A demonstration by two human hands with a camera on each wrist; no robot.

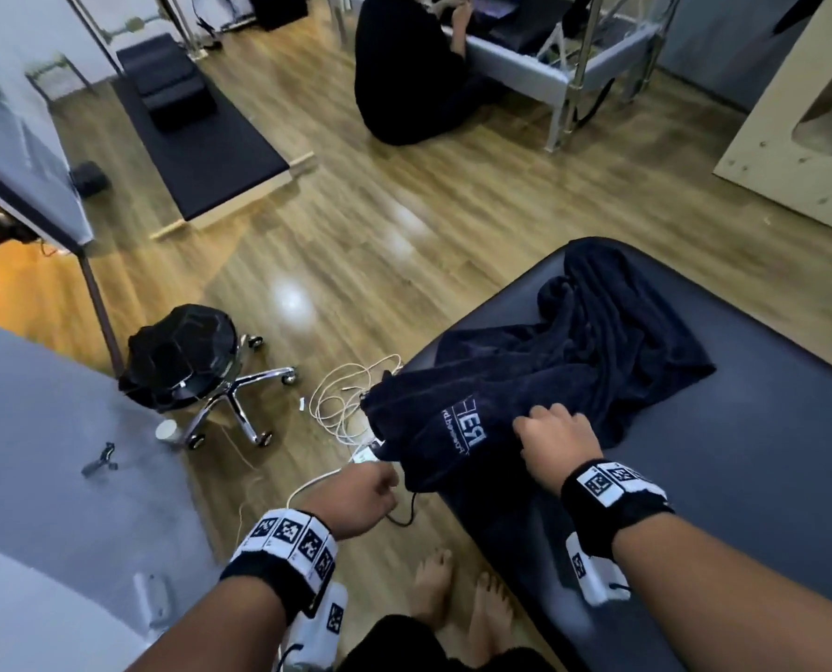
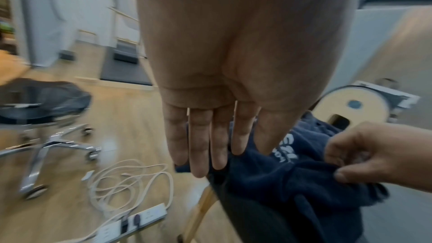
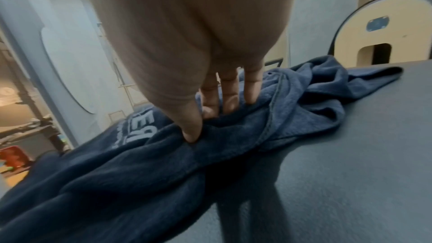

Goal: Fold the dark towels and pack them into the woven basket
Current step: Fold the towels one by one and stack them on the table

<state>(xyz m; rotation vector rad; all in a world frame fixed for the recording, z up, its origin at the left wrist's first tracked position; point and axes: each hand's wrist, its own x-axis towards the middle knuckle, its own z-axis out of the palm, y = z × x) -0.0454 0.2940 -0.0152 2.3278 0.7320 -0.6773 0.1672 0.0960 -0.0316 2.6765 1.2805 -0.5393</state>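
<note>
wood floor [image 1: 355,244], padded table [image 1: 767,453], crumpled towel [image 1: 574,366]

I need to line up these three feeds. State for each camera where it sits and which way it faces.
Head: worn on the head, looking down at the towel on the padded table; both forearms, left hand, right hand and bare feet show.
Left wrist: looks along the left hand's straight fingers toward the floor cable and towel.
Right wrist: looks along the fingers pinching the towel.
Shared: all three show the towel; the left wrist view also catches the right hand.
</note>
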